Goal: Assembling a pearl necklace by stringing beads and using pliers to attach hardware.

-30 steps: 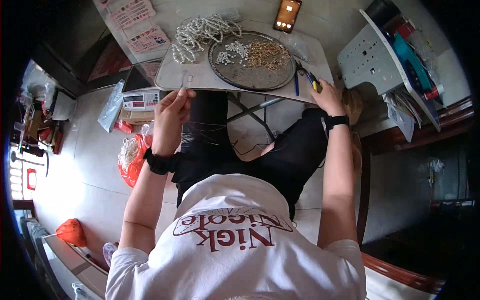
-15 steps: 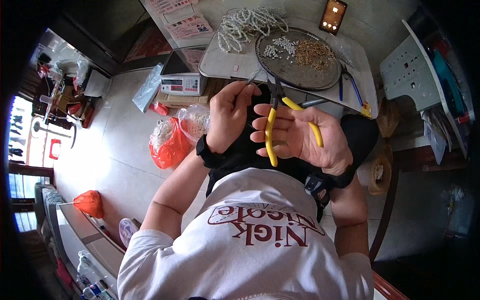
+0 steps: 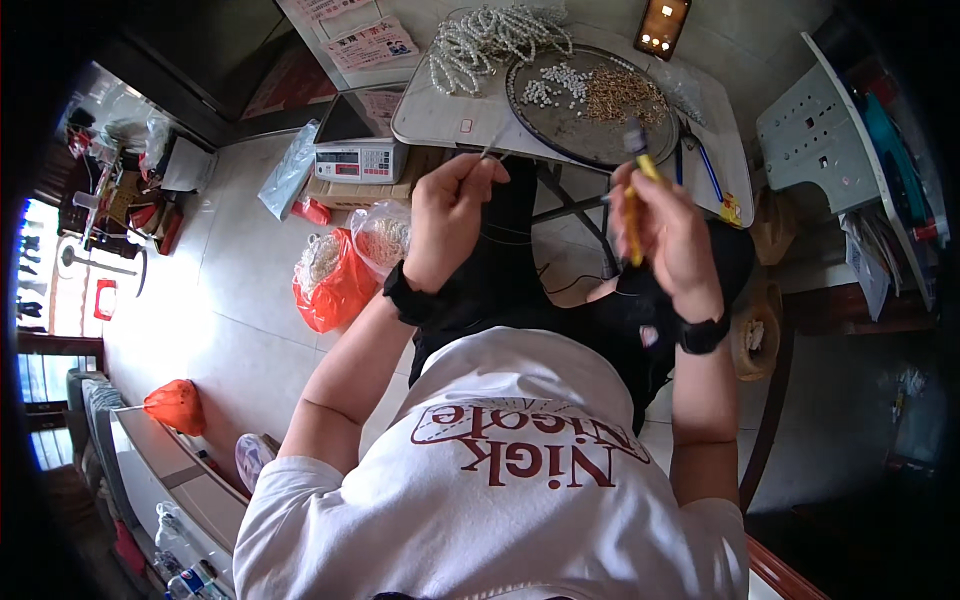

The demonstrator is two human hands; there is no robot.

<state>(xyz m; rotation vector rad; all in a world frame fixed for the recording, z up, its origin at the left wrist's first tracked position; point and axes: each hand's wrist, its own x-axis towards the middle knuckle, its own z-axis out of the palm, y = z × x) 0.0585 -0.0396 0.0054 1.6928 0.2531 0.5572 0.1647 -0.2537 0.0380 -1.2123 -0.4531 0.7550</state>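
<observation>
My left hand (image 3: 450, 220) is closed in a pinch, fingertips up, on a thin pale strand (image 3: 492, 148) whose exact kind is too small to make out. A fine thread-like line curves below that hand across my dark trousers. To the right, my right hand (image 3: 678, 235) is wrapped round yellow-handled pliers (image 3: 632, 215), blurred by motion, with the jaws pointing up toward the tray. Beyond both hands, a round dark tray (image 3: 560, 135) on the table holds white beads (image 3: 556, 88) and a heap of small gold-coloured pieces (image 3: 625, 97).
Strands of pearly beads (image 3: 490, 45) lie at the table's back left. Blue-handled pliers (image 3: 708, 170) rest right of the tray; a lit phone (image 3: 663, 27) stands behind. A digital scale (image 3: 355, 162) and a red bag (image 3: 335, 293) of pale material are at left.
My right hand has moved right, away from my left hand, and turned, closing round the pliers that lay across its open palm. My left hand keeps its pinch, slightly shifted.
</observation>
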